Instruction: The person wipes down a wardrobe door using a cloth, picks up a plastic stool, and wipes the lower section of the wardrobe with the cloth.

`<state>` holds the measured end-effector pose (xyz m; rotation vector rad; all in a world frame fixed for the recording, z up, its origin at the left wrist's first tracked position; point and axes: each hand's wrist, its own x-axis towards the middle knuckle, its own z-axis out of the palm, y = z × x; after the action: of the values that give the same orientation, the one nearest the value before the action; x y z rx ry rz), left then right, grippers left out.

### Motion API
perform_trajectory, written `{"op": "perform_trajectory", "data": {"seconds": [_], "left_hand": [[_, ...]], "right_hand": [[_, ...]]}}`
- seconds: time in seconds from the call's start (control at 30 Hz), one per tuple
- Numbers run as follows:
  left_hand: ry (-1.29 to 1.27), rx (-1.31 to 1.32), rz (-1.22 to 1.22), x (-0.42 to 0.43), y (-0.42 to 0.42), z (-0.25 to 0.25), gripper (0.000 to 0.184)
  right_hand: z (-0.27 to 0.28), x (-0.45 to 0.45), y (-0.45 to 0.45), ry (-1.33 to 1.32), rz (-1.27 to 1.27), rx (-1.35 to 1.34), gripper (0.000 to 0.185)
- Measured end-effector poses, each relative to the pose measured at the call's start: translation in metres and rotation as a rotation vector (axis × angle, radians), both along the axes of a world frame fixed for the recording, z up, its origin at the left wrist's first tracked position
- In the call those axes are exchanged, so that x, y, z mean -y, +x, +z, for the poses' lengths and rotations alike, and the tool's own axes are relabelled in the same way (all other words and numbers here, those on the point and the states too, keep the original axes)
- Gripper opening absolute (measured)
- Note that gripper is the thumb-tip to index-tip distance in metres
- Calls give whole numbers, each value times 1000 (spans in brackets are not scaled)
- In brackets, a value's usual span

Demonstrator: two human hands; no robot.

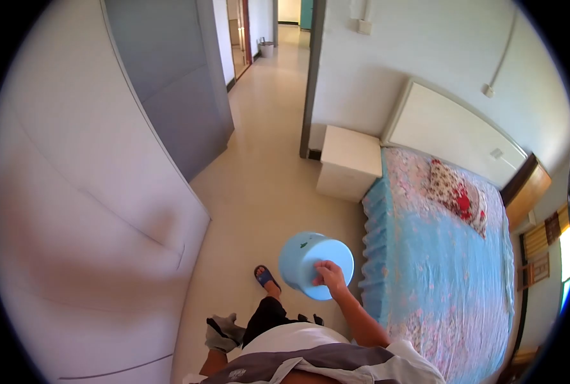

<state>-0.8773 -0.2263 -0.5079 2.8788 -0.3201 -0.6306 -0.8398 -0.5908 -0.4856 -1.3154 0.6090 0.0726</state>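
Note:
My right hand (331, 275) is closed at the middle of the round, flat top of a light blue plastic stool (291, 261). The stool hangs in front of my body, and a small dark green mark shows on its side. How the fingers hook into the top is hidden. Low at my left side, a crumpled grey cloth (229, 329) with a dark patch is in my left hand (217, 352). The cloth covers most of that hand's fingers.
A bed (445, 275) with a blue floral cover stands to the right, beside a white nightstand (349, 160). A pale cabinet (93, 205) runs along the left. Ahead, past a grey door (176, 77), a hallway holds a bin (266, 49). My slippered foot (267, 279) is forward.

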Motion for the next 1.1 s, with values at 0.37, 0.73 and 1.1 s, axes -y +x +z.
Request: {"op": "perform_trajectory", "data": {"seconds": [0.37,0.73,1.1], "left_hand": [[-241,326,-106,25,245,16,34],[-123,262,-27,99,417,54,26],[-43,180,178,152,568,64,23]], "right_hand": [[16,40,199,-109,72,-8,14],[-30,98,369,-387,222,19,14],[-78,128,602,-664,672,-47,19]]}}
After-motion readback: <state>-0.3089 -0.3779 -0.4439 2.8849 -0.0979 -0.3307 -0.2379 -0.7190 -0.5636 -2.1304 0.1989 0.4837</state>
